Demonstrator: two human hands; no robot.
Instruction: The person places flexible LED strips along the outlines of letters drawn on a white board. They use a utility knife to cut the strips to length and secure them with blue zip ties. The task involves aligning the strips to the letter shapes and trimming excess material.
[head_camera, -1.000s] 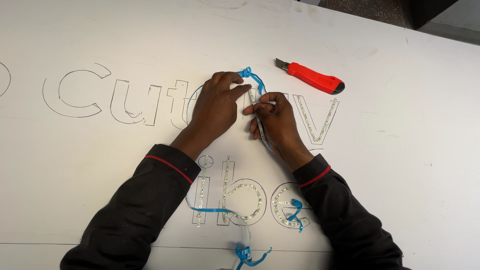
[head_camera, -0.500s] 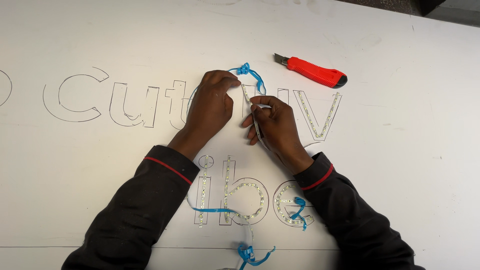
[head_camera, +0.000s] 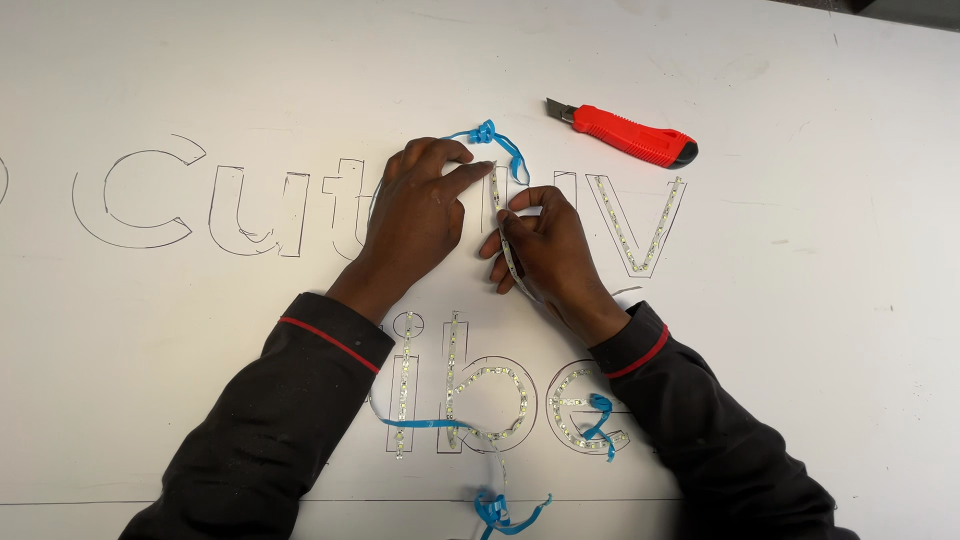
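Note:
My left hand rests on the white board, its forefinger pressing the top end of a thin white light strip onto the board. My right hand pinches the same strip lower down between thumb and fingers. A curl of blue backing tape hangs off the strip's top end, just above my left fingertips. Both hands lie over an outlined letter in the upper row.
A red utility knife lies at the upper right. Pencil-outlined letters run across the board; a V-shaped letter and the lower row hold light strips. More blue tape curls lie near the bottom.
My hands have stayed over the same letter. The left forefinger has stretched out to the strip's top end, and the right hand has shifted slightly along the strip.

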